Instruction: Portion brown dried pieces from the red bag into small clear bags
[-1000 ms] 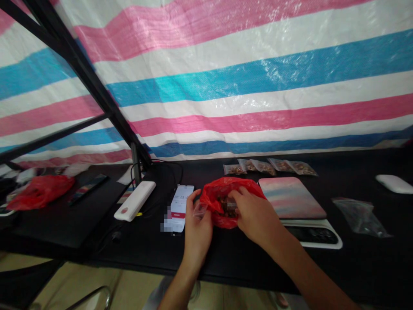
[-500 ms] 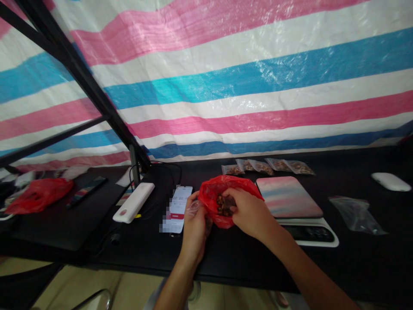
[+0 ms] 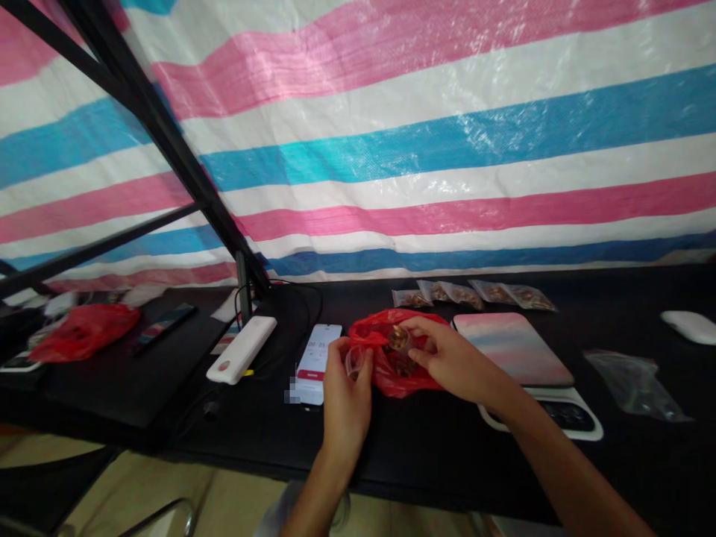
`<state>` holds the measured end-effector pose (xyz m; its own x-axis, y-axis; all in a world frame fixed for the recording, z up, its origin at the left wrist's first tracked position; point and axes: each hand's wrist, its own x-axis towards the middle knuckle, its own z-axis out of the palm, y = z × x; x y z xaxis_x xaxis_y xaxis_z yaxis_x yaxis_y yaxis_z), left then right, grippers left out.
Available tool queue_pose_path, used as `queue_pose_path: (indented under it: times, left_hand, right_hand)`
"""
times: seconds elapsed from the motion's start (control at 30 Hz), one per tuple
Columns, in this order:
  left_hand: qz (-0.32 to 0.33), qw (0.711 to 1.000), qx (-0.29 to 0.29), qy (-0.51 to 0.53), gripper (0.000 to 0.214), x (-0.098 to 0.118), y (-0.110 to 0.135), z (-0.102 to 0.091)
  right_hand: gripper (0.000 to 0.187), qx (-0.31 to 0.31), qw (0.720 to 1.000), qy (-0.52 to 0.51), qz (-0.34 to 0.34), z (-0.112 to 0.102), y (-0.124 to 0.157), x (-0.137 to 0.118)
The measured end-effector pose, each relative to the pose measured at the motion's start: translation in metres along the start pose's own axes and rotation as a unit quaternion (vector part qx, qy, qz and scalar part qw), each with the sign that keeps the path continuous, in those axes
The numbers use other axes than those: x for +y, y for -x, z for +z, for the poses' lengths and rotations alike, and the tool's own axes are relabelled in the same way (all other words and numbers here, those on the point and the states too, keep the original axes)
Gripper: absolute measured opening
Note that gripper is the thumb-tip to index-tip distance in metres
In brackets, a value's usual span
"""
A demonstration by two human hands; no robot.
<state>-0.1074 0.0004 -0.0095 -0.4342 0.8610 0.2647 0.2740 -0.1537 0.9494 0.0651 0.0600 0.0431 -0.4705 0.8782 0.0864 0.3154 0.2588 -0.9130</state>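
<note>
My right hand (image 3: 456, 365) pinches a small clear cup (image 3: 399, 340) filled with brownish-gold pieces, over the mouth of a red plastic bag (image 3: 411, 384). More such pieces lie inside that bag. Just left of it, my left hand (image 3: 345, 406) is closed on a small clear plastic bag (image 3: 354, 362), whose mouth is spread between thumb and fingers. What the lower part of this clear bag contains is hidden by the hand. A kitchen scale (image 3: 512, 347) with a pink and blue top stands right of the red bag, partly behind my right forearm.
Several filled zip bags (image 3: 464, 295) lie in a row at the back. Clear zip bags (image 3: 638, 384) and a white case (image 3: 689, 327) are on the right. A phone (image 3: 318, 365) showing a timer and a white power bank (image 3: 243, 349) lie left, beyond them another red bag (image 3: 92, 332).
My right hand has lifted the cup, full of pieces, up from inside the red bag. My left hand has spread the clear bag's mouth wider. The view has shifted slightly left.
</note>
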Motion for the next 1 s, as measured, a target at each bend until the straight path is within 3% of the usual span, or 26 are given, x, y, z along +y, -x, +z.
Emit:
queue_pose_path:
  times: [0.1,0.2,0.47,0.67,0.83,1.0]
  left_hand:
    - [0.024,0.999,-0.009,-0.048,0.020,0.002,0.000,0.000]
    - [0.063,0.994,0.020,-0.091,0.021,0.003,0.001,0.001]
    - [0.065,0.988,0.102,-0.101,0.047,0.007,0.009,0.009]
    - [0.057,0.997,0.048,0.013,0.044,0.010,0.010,0.013]
    - [0.051,0.998,0.004,0.028,0.054,0.007,0.012,0.009]
    - [0.029,0.996,-0.039,0.074,0.064,0.010,0.015,0.009]
  right_hand:
    - [0.026,-0.035,0.999,-0.038,-0.014,-0.008,0.003,-0.012]
    - [0.027,-0.046,0.999,-0.017,-0.004,-0.010,0.007,-0.023]
    - [0.040,-0.062,0.998,0.003,0.008,0.004,0.017,-0.043]
    - [0.044,0.000,0.998,0.062,-0.021,0.008,0.018,-0.043]
    - [0.048,-0.006,0.993,0.105,-0.061,0.011,0.021,-0.044]
    - [0.050,-0.025,0.969,0.221,-0.109,0.018,0.025,-0.053]
